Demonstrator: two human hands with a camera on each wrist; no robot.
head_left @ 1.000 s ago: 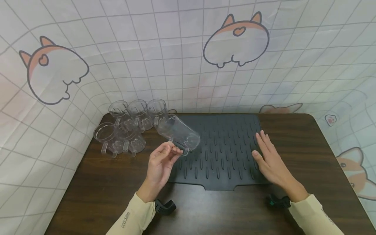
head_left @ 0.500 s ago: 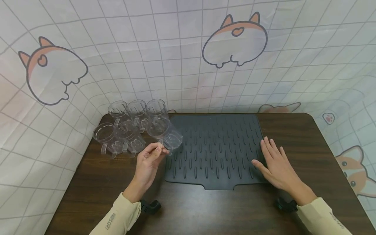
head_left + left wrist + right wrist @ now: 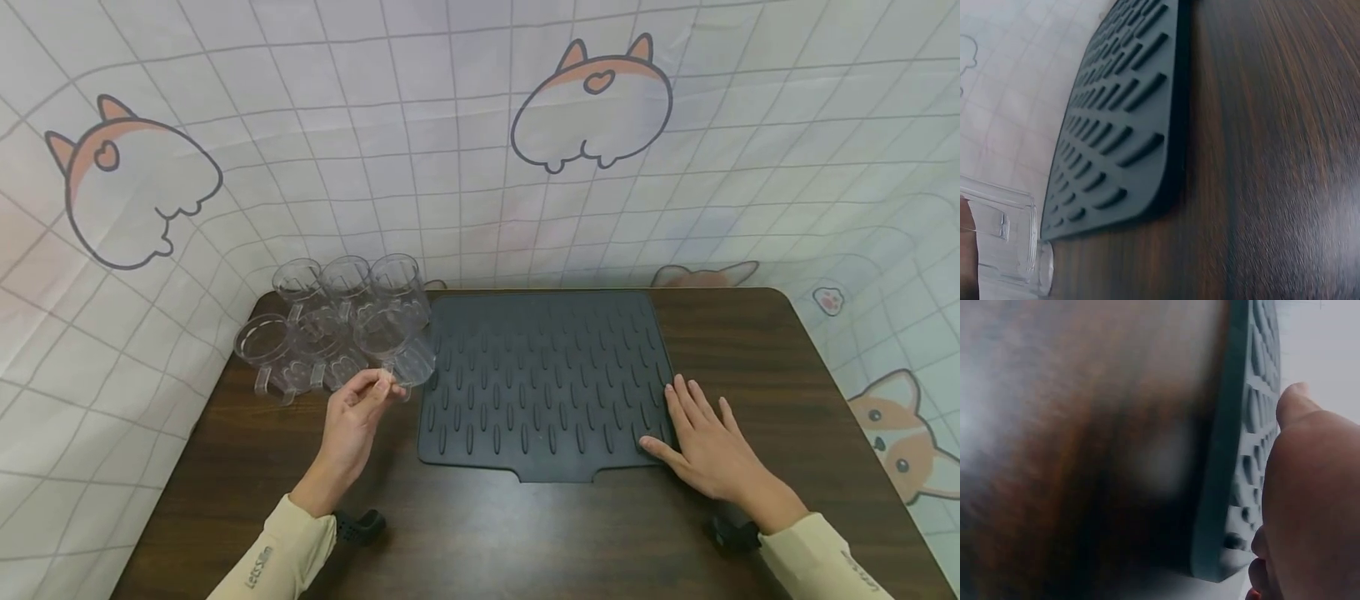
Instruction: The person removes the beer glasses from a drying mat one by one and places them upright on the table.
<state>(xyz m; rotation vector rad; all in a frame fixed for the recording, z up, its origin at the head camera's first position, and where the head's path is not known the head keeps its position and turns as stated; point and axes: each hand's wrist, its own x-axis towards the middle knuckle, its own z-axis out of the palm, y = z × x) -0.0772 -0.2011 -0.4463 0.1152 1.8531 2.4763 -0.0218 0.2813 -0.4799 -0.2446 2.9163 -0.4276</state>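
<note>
By its handle, my left hand [image 3: 352,425] pinches a clear mug [image 3: 412,358] beside the left edge of a dark ridged drying mat [image 3: 555,471]. The mug stands nearly upright, its rim towards the back; I cannot tell whether its base touches the table. In the left wrist view, part of the clear mug [image 3: 1013,237] shows at the lower left, near the corner of the mat [image 3: 1141,181]. My right hand [image 3: 708,446] lies with straight fingers over the mat's right edge, its thumb at the front right corner. The right wrist view shows that hand [image 3: 1316,487] close to the mat's side [image 3: 1213,506].
Several more clear mugs stand in two rows at the table's back left, among them a front-left mug [image 3: 273,354] and a back-row mug [image 3: 401,287]. The brown wooden table [image 3: 487,533] ends at a white gridded cloth wall [image 3: 450,167].
My left hand has carried the mug leftward off the mat, turning it from tilted to nearly upright beside the other mugs. The right hand has shifted slightly nearer the front.
</note>
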